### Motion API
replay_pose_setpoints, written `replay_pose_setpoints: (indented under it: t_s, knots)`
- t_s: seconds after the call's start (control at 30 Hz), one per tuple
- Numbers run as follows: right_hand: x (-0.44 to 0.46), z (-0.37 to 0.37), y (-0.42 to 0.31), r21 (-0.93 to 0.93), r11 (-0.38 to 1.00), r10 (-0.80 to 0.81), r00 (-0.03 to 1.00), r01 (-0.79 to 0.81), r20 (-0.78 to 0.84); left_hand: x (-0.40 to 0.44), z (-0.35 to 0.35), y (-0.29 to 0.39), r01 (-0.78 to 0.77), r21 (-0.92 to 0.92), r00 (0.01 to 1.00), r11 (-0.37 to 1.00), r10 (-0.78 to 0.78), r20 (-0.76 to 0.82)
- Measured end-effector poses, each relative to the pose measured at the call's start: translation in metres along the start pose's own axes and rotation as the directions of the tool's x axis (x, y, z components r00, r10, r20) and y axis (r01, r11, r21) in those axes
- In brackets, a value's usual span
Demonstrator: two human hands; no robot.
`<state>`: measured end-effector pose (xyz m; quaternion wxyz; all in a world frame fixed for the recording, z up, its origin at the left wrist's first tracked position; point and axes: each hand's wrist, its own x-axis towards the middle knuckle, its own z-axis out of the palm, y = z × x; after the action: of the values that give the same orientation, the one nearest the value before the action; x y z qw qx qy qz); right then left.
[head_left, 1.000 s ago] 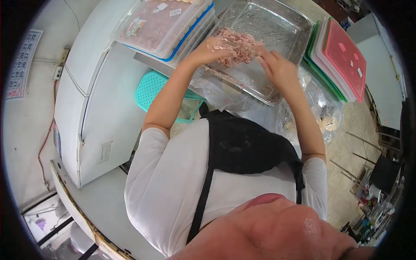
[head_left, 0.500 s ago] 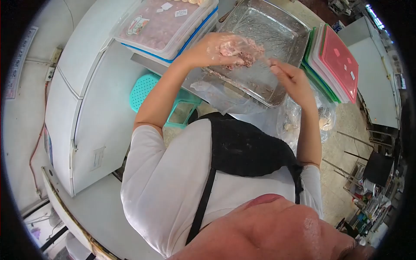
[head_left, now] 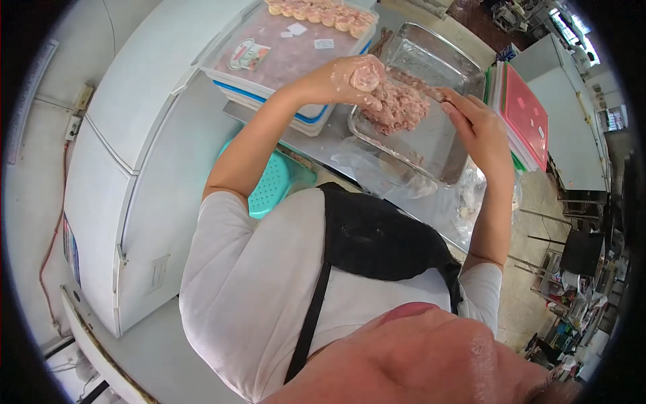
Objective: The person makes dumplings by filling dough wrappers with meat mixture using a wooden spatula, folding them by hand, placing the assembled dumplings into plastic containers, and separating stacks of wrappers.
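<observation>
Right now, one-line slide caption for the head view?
Left hand holding a pinkish portion, right hand gripping a smeared utensil, over a metal tray of mince.

1. The minced meat [head_left: 398, 113] is pale pink — mottled with white and darker rose.
2. The round piece [head_left: 367, 75] in my left hand [head_left: 344, 84] is pink with paler patches; white flecks dot that hand.
3. The thin tool [head_left: 416, 83] in my right hand [head_left: 479, 124] is smeared pink.
4. The tray [head_left: 441, 147] is silver-grey.
5. My apron [head_left: 380, 236] is black with faint whitish smudges, my shirt [head_left: 229, 283] plain white.
6. The stool [head_left: 269, 183] is turquoise, patterned with dots.
7. The stacked flat sheets [head_left: 525, 111] run red, white and green.
8. The container [head_left: 286, 62] is clear — pink showing through, blue along its edge.
9. The refrigerator [head_left: 151, 209] is white, the cable [head_left: 55, 229] reddish.
</observation>
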<state>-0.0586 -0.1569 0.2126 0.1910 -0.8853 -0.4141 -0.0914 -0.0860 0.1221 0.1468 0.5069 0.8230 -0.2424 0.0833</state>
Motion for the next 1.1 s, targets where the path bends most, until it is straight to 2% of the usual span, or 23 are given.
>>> replay_pose_setpoints:
  t_s: [0.03,0.07,0.17,0.27,0.3,0.33,0.4,0.43,0.47,0.53,0.57,0.63,0.7,0.83,0.93,1.03,1.1]
  knots:
    - [0.004,0.003,-0.008,0.079,0.996,-0.026,0.999,0.029,-0.031,-0.005,-0.009,0.002,0.031,-0.101,0.999,0.994,-0.032,-0.005]
    - [0.008,0.007,-0.014,0.157,0.986,-0.050,0.997,0.059,-0.062,-0.007,-0.017,0.001,0.026,-0.063,1.000,0.998,-0.026,0.012]
    - [0.024,0.059,-0.046,0.049,0.992,-0.114,0.992,0.116,-0.057,-0.019,-0.041,-0.005,0.043,0.066,0.998,0.997,-0.046,0.049]
    - [0.039,0.062,-0.058,0.165,0.986,0.018,0.998,-0.028,0.063,-0.029,-0.073,-0.028,0.081,0.195,0.995,0.977,-0.091,0.042]
    - [0.039,0.063,-0.058,0.119,0.990,0.070,0.995,-0.078,0.067,-0.033,-0.087,-0.039,0.066,0.212,0.996,0.975,-0.076,0.041]
    - [0.035,0.067,-0.056,0.161,0.981,0.101,0.994,-0.106,0.037,-0.037,-0.101,-0.044,0.050,0.229,0.997,0.972,-0.061,0.042]
    - [0.020,0.080,-0.048,0.243,0.957,0.164,0.986,-0.155,-0.017,-0.037,-0.136,-0.041,0.319,0.256,0.936,0.912,-0.346,0.068]
    - [0.009,0.087,-0.044,0.268,0.935,0.244,0.970,-0.231,-0.016,-0.038,-0.153,-0.041,0.445,0.271,0.874,0.854,-0.480,0.077]
    - [-0.005,0.095,-0.040,0.293,0.906,0.322,0.947,-0.304,-0.013,-0.038,-0.171,-0.070,0.342,0.273,0.929,0.899,-0.367,0.045]
    - [-0.033,0.112,-0.035,0.380,0.764,0.544,0.837,-0.522,0.056,-0.033,-0.209,-0.145,0.124,0.285,0.992,0.950,-0.126,-0.010]
    - [-0.048,0.117,-0.036,0.410,0.713,0.595,0.800,-0.569,0.074,-0.032,-0.221,-0.150,0.109,0.463,0.994,0.880,-0.092,-0.061]
    - [-0.074,0.127,-0.043,0.475,0.583,0.699,0.705,-0.659,0.119,-0.025,-0.242,-0.154,0.095,0.759,0.991,0.644,0.008,-0.131]
    - [-0.095,0.135,-0.054,0.542,0.418,0.792,0.585,-0.729,0.176,-0.010,-0.257,-0.172,0.103,0.779,0.993,0.618,-0.018,-0.116]
    - [-0.106,0.141,-0.081,0.607,0.323,0.836,0.519,-0.726,0.176,0.011,-0.252,-0.154,0.194,0.828,0.980,0.526,-0.074,-0.183]
    - [-0.099,0.143,-0.091,0.605,0.334,0.855,0.503,-0.723,0.128,0.025,-0.252,-0.175,0.160,0.928,0.986,0.336,-0.001,-0.169]
    - [-0.090,0.147,-0.095,0.664,0.333,0.846,0.523,-0.669,0.102,0.032,-0.258,-0.177,0.117,0.951,0.993,0.286,-0.025,-0.115]
    - [-0.086,0.148,-0.096,0.634,0.354,0.843,0.528,-0.687,0.103,0.031,-0.265,-0.178,0.068,0.951,0.997,0.303,-0.041,-0.058]
